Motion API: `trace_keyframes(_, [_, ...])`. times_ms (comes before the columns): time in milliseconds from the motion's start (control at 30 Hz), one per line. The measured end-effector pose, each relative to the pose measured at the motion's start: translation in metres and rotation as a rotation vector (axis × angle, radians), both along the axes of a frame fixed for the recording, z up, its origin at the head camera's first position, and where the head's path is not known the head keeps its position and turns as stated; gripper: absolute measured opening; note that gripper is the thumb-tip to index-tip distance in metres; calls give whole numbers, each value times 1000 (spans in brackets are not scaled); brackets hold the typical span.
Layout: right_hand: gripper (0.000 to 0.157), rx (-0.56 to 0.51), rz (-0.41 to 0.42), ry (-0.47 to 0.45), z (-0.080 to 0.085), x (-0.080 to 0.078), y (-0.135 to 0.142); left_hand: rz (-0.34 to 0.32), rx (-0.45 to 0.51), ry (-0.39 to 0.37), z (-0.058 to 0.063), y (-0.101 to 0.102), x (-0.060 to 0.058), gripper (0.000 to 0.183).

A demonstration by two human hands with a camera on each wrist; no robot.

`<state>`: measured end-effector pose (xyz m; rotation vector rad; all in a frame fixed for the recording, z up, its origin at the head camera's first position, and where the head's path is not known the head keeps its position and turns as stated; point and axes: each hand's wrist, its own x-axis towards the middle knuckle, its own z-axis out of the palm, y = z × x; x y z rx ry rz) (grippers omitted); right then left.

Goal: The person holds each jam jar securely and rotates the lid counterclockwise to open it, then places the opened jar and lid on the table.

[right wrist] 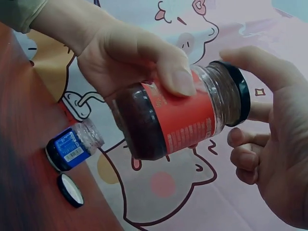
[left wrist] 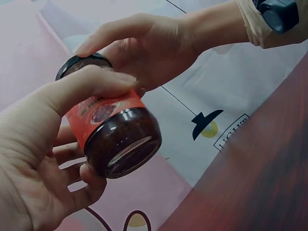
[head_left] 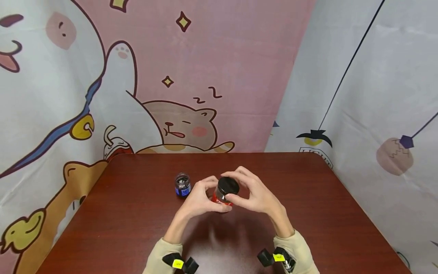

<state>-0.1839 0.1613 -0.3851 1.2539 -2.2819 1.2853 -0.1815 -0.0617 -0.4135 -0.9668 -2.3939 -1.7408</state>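
Note:
My left hand [head_left: 199, 199] grips the body of a glass jar [left wrist: 126, 137] with a red label and dark contents, thumb across the label. Over its mouth sits a black lid [head_left: 228, 185], which the fingers and thumb of my right hand [head_left: 256, 193] hold from the sides. The right wrist view shows the jar tipped on its side relative to that camera, with a band of clear glass between label and lid. Both hands hold the jar above the table, in front of me.
On the brown table [head_left: 137, 228], a smaller jar with a blue label [head_left: 183, 185] stands left of my hands, its top uncovered. Close to it lies a black lid with a white inside [right wrist: 70, 190]. A cartoon-printed cloth [head_left: 232, 57] hangs behind the table.

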Motion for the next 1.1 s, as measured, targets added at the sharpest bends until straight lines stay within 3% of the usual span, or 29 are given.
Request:
trace_keyframes(267, [53, -5, -214, 96, -1, -1, -3, 261, -70, 185, 4, 8, 3, 46])
trace_keyframes(400, [47, -11, -255, 117, -3, -2, -4, 321, -107, 221, 4, 11, 5, 51])
trace_keyframes(600, [43, -4, -248, 114, -4, -1, -4, 270, -93, 186, 5, 10, 7, 45])
trace_keyframes(900, [42, 5, -112, 97, 4, 1, -2, 102, -27, 64, 6, 4, 6, 39])
trace_keyframes(1100, [45, 7, -56, 116, 4, 1, -1, 34, -5, 8, 6, 2, 6, 34])
